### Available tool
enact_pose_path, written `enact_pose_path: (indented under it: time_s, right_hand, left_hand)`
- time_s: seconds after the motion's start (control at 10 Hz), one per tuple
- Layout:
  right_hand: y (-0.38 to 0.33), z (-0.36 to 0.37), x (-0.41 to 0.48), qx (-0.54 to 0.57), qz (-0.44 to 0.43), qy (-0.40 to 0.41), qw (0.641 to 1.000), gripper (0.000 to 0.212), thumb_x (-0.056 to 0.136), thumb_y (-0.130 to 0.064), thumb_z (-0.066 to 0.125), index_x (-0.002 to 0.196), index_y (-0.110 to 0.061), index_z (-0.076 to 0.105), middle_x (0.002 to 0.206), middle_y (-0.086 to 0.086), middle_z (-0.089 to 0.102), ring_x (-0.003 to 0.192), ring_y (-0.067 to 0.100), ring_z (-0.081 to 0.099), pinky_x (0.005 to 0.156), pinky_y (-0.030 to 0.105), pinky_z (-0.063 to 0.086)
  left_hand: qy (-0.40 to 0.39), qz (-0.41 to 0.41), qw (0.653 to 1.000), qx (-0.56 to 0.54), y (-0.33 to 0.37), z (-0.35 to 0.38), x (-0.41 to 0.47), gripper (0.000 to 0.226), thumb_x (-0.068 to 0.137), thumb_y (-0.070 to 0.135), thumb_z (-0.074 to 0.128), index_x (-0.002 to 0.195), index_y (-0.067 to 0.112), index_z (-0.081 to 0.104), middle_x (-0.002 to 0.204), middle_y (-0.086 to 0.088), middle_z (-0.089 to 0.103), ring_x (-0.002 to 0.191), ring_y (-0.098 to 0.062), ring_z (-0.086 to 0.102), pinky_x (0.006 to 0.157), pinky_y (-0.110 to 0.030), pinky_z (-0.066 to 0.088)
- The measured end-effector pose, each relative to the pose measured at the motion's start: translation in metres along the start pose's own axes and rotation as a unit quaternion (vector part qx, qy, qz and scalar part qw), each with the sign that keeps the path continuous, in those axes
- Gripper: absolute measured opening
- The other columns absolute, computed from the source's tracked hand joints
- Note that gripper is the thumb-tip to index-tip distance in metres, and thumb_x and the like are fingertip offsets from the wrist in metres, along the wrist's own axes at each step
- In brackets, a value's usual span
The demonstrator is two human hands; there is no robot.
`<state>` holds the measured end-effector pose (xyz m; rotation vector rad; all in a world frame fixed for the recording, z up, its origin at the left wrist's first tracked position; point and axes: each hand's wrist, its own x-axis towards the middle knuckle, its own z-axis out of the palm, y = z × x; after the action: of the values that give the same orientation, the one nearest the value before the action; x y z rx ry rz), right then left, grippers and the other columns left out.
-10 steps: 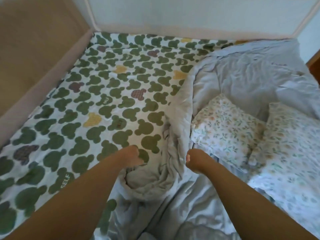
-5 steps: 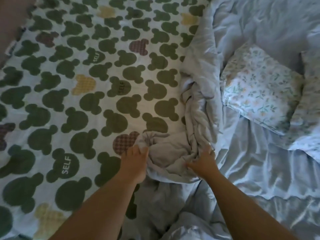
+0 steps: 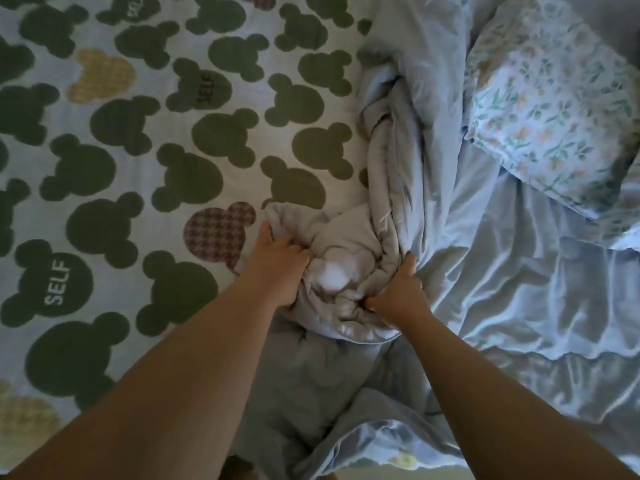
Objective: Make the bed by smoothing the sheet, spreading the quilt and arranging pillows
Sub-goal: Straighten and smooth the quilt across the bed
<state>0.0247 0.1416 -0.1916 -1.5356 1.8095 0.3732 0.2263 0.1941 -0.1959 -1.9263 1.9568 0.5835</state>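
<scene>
A pale blue-grey quilt point(image 3: 485, 265) lies crumpled over the right half of the bed, its near corner bunched into a roll at the centre. My left hand point(image 3: 277, 268) grips the left side of that bunched corner. On the corner's right side my right hand point(image 3: 398, 294) clutches a fold of the quilt. The sheet point(image 3: 138, 150), white with dark green mouse-head shapes, lies flat on the left half. A floral pillow point(image 3: 554, 109) rests on the quilt at the upper right.
More quilt fabric hangs over the bed's near edge below my arms. A second floral pillow edge point(image 3: 623, 237) shows at the right border.
Both hands have closed tighter into the bunched quilt corner. My view has dropped nearer to the bed, so the headboard and far wall are out of frame.
</scene>
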Motion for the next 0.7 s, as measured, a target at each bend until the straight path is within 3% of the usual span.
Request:
enact_pose_path:
  time_s: [0.1,0.2,0.3,0.4,0.5,0.6,0.7]
  right_hand:
    - [-0.011,0.006,0.004,-0.008,0.015,0.018,1.000,0.106,0.074,-0.023,0.073,0.146,-0.013,-0.004,0.130,0.021,0.050,0.118,0.038,0.052,0.100,0.050,0.043]
    - [-0.029,0.003,-0.003,-0.017,0.010,0.046,0.999,0.079,0.081,-0.021,0.065,0.140,-0.008,0.015,0.123,0.017,0.055,0.114,0.038,0.054,0.096,0.049,0.044]
    - [-0.068,-0.001,-0.018,-0.024,-0.014,0.062,0.998,0.063,0.084,-0.023,0.060,0.134,-0.009,0.025,0.122,0.013,0.057,0.115,0.035,0.054,0.098,0.047,0.040]
    - [-0.134,0.010,-0.030,0.014,-0.090,0.065,0.994,0.062,0.084,-0.028,0.059,0.136,-0.013,0.028,0.130,0.013,0.052,0.121,0.035,0.050,0.103,0.047,0.037]
    - [-0.226,0.038,-0.049,0.108,-0.208,0.033,0.972,0.077,0.085,-0.022,0.060,0.149,-0.015,0.017,0.142,0.012,0.045,0.129,0.032,0.044,0.108,0.038,0.035]
    - [-0.313,0.057,-0.069,0.236,-0.277,-0.008,0.931,0.078,0.089,-0.011,0.056,0.152,-0.011,0.010,0.150,0.012,0.034,0.135,0.028,0.036,0.109,0.031,0.030]
    - [-0.380,0.075,-0.074,0.266,-0.306,-0.066,0.912,0.081,0.090,-0.015,0.056,0.152,-0.013,0.004,0.155,0.012,0.024,0.139,0.028,0.030,0.115,0.035,0.027]
  left_hand:
    - [0.016,0.017,0.999,-0.045,0.001,0.001,0.000,0.031,0.091,0.034,0.046,0.121,0.030,0.054,0.105,0.003,0.065,0.109,-0.023,0.056,0.118,-0.049,0.009]
    - [0.032,0.020,0.995,-0.092,-0.007,0.001,-0.009,0.024,0.091,0.031,0.048,0.112,0.021,0.054,0.093,0.000,0.063,0.088,-0.022,0.059,0.101,-0.038,0.040]
    - [-0.006,-0.044,0.982,-0.185,-0.034,-0.002,-0.030,0.036,0.089,0.032,0.055,0.119,0.014,0.047,0.106,-0.007,0.058,0.099,-0.026,0.059,0.084,-0.036,0.046]
    - [0.004,-0.125,0.972,-0.198,-0.083,-0.017,-0.057,0.045,0.081,0.033,0.063,0.116,0.013,0.045,0.096,-0.003,0.056,0.086,-0.024,0.057,0.071,-0.032,0.044]
    - [0.021,-0.217,0.960,-0.173,-0.168,-0.040,-0.091,0.044,0.080,0.032,0.066,0.113,0.011,0.047,0.091,-0.004,0.055,0.080,-0.025,0.053,0.069,-0.034,0.042]
    - [0.059,-0.274,0.953,-0.116,-0.245,-0.067,-0.113,0.035,0.079,0.028,0.067,0.099,0.009,0.047,0.087,-0.006,0.055,0.075,-0.025,0.050,0.066,-0.035,0.040]
    - [0.040,-0.288,0.947,-0.133,-0.291,-0.091,-0.121,0.025,0.081,0.027,0.065,0.090,0.010,0.049,0.086,-0.007,0.054,0.076,-0.025,0.050,0.067,-0.035,0.040]
